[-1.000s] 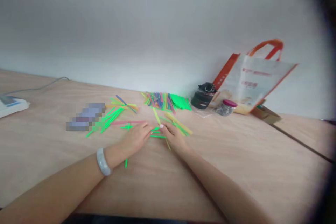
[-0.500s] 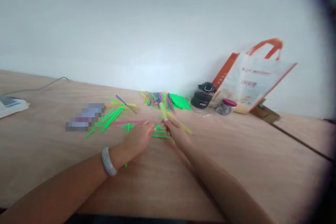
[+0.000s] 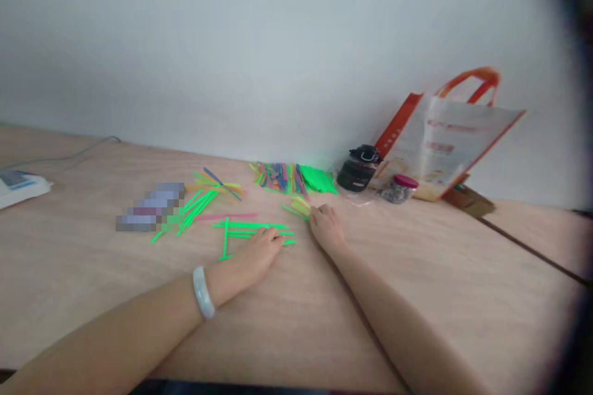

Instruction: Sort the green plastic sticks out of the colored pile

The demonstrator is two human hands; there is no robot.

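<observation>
Your right hand (image 3: 327,227) has shifted to the yellow sticks (image 3: 300,205), just beyond the green rows' (image 3: 245,224) right end; your left hand (image 3: 262,254) rests on the rows (can't tell if either pinches), crossed only at left.

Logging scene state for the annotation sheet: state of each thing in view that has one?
left hand: palm down over green strips, grip unclear
right hand: at yellow strips, grip unclear
green strips: laid out, some crossing
yellow strips: bunched, partly hidden
pink strip: lying flat
bottle: upright, lid on
jar: lid on
bag: standing, handles up
</observation>
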